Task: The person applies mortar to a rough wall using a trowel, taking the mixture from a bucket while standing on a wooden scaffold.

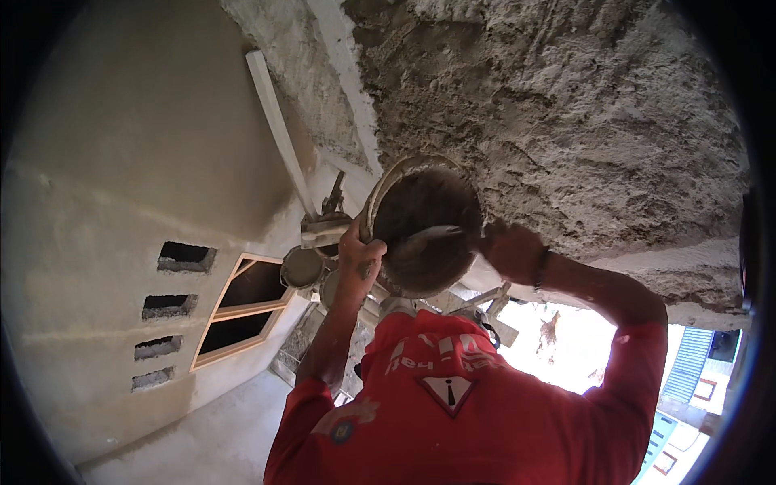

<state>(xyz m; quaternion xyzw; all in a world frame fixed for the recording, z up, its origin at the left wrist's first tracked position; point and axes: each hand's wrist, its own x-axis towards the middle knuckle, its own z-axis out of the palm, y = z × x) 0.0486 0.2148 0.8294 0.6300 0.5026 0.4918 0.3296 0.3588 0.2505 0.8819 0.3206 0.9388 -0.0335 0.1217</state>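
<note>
My left hand [360, 263] grips the rim of a round, mortar-caked bucket [389, 184], thumb over the edge. The bucket is tilted so that its mouth and the dark wet mortar [420, 194] inside show. At its right side my right hand [515, 255] is closed, wearing a dark band at the wrist. A pale, blurred trowel blade [432, 241] lies inside the bucket, in line with that hand; its handle is hidden by the fingers. Both arms come out of red sleeves, and smears of mortar mark my left hand.
Rough, freshly coated plaster [598, 137] spreads above and to the right. On the left stands a smooth wall [97, 267] with several rectangular openings and a wooden window frame [242, 311]. A long pale batten [279, 129] leans near another bucket [303, 267]. Bright daylight enters at lower right.
</note>
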